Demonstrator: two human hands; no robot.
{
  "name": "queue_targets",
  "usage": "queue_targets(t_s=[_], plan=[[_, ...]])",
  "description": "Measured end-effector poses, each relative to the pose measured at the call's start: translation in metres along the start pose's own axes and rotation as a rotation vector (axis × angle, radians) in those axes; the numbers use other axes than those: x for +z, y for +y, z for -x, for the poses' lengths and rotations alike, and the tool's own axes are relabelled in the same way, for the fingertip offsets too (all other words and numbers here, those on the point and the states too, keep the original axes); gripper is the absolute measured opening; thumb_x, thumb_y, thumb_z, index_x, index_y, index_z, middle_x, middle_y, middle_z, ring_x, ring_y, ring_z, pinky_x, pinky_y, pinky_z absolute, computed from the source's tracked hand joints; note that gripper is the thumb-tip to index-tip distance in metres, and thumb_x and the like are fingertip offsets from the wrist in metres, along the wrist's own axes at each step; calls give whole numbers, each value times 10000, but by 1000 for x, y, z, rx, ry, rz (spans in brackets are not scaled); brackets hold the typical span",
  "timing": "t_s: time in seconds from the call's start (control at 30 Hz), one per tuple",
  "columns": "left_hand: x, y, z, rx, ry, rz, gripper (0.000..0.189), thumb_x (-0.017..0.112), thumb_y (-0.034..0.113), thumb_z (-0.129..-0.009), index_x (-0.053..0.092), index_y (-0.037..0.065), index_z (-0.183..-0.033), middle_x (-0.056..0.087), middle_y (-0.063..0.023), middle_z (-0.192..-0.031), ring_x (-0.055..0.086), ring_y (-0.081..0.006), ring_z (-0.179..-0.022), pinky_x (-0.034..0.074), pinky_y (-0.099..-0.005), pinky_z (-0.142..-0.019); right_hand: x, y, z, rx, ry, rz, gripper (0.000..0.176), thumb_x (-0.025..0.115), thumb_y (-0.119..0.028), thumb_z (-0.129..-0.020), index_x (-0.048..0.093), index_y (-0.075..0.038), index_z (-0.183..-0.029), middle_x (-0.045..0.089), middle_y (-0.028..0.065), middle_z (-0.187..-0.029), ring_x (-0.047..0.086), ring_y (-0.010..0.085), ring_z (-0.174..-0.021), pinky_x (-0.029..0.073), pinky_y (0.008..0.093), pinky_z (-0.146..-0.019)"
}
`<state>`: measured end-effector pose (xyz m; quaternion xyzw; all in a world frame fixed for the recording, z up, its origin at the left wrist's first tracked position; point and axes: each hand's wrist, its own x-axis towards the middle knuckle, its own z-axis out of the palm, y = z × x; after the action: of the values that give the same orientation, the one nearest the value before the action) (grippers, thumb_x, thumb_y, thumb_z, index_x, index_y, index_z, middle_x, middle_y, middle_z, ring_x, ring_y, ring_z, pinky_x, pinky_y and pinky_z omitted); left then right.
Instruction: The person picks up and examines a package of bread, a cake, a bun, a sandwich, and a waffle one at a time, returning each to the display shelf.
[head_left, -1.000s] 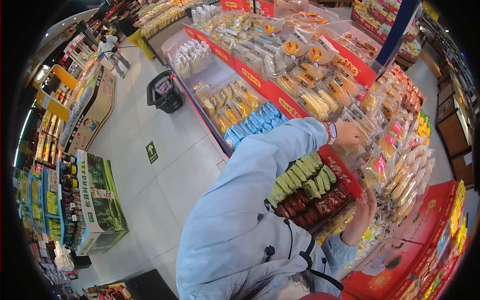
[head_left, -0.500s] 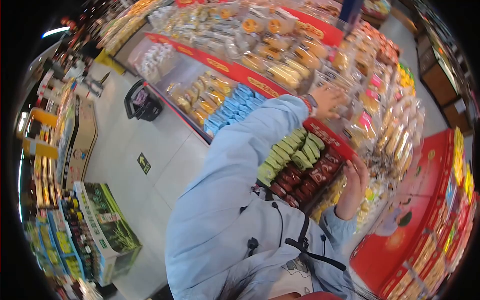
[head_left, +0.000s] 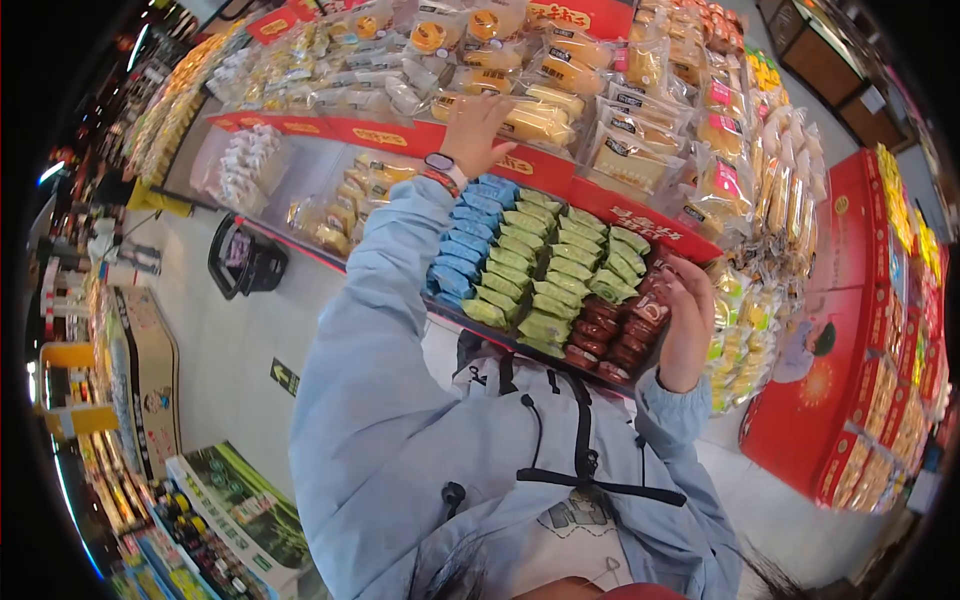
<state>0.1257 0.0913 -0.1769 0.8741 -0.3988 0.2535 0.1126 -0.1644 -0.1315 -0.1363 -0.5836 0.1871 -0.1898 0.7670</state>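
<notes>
My left hand (head_left: pixel 475 138), with a watch and a red band at its wrist, lies with fingers apart over yellow bread rolls (head_left: pixel 537 122) in clear wrappers. It grips nothing that I can see. My right hand (head_left: pixel 690 318) is raised at the right end of the lower bin, its fingers loosely curled and apart, beside the red edge strip (head_left: pixel 640 222) and brown packets (head_left: pixel 607 340). No item shows in it. Between my hands are green packets (head_left: pixel 520 250) and blue packets (head_left: pixel 470 235). Flat wrapped breads (head_left: pixel 632 158) lie right of the rolls.
A black basket (head_left: pixel 245 262) stands on the floor at the left. Further right is a red display (head_left: pixel 810 400) with yellow packages. More wrapped goods (head_left: pixel 725 180) fill the upper shelf. A green-and-white promotional stand (head_left: pixel 240 500) is at the lower left.
My left hand has moved left along the shelf, from the flat wrapped breads to the yellow rolls. The view has shifted, showing more green packets. My right hand remains near the bin's right end.
</notes>
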Motion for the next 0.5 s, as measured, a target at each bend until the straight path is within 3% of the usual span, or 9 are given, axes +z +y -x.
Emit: queue_targets(t_s=[0.07,0.2,0.23,0.33,0.37,0.5], plan=[[3,-25,-2,67,-41,24,595,683,314,-699,465,97,-1208,460,-93,-1246,381,-263,-1200,243,-479,-978,36,13,6,-59,2,-21,286,487,-34,-830,501,-1,-1114,517,58,-1091,467,152,-1029,348,267,-904],[14,-47,-19,245,-147,221,557,718,243,-652,491,113,-1143,533,-73,-1154,481,-247,-1093,326,-411,-950,110,30,23,-61,104,-46,277,487,-49,-835,500,-12,-1109,515,45,-1101,464,143,-1012,351,270,-897],[13,-48,-25,248,-203,241,554,733,218,-637,494,104,-1124,553,-83,-1124,517,-262,-1032,391,-387,-887,123,34,25,-54,109,-4,276,488,-53,-836,501,-15,-1109,515,43,-1099,465,141,-1005,354,269,-893],[17,-52,-36,269,-285,296,555,733,256,-650,484,72,-1110,568,-104,-1090,539,-305,-983,443,-395,-807,158,39,28,-77,163,35,274,493,-64,-837,502,-23,-1109,518,43,-1092,466,138,-996,357,265,-883],[17,-55,-43,248,-408,333,566,731,260,-658,472,67,-1123,574,-126,-1072,539,-323,-982,444,-414,-809,168,39,29,-84,178,39,274,494,-67,-838,503,-25,-1108,519,43,-1090,466,137,-995,358,264,-881],[27,-68,-56,288,-536,480,573,726,282,-673,468,72,-1139,578,-152,-1049,537,-344,-977,440,-421,-813,195,30,21,-96,199,94,254,497,-73,-841,512,-29,-1090,528,34,-1028,471,123,-960,364,254,-856]])
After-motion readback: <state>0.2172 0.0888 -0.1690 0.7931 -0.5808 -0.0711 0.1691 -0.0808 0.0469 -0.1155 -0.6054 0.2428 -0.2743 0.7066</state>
